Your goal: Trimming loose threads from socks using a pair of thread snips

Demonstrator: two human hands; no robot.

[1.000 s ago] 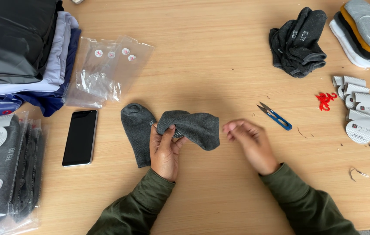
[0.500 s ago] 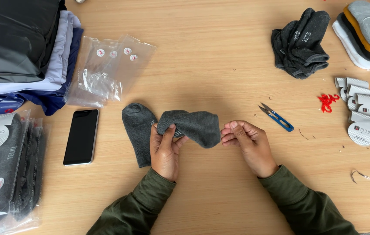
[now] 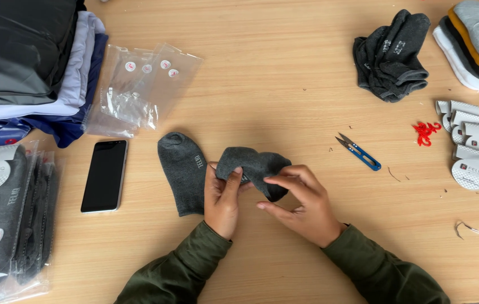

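A black smartphone point(image 3: 104, 175) lies at nine o'clock, clear plastic bags point(image 3: 138, 90) at ten, blue thread snips point(image 3: 359, 152) at three, dark socks point(image 3: 391, 56) at one.

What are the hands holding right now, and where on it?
Both hold one dark grey sock: the left hand pinches its near edge at the middle, the right hand grips its bunched right end. A second grey sock lies flat alongside.

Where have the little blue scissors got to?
In the head view, the small blue-handled snips lie flat on the wooden table, right of centre, just beyond the right hand. Red plastic bits and a heap of card labels lie farther right.
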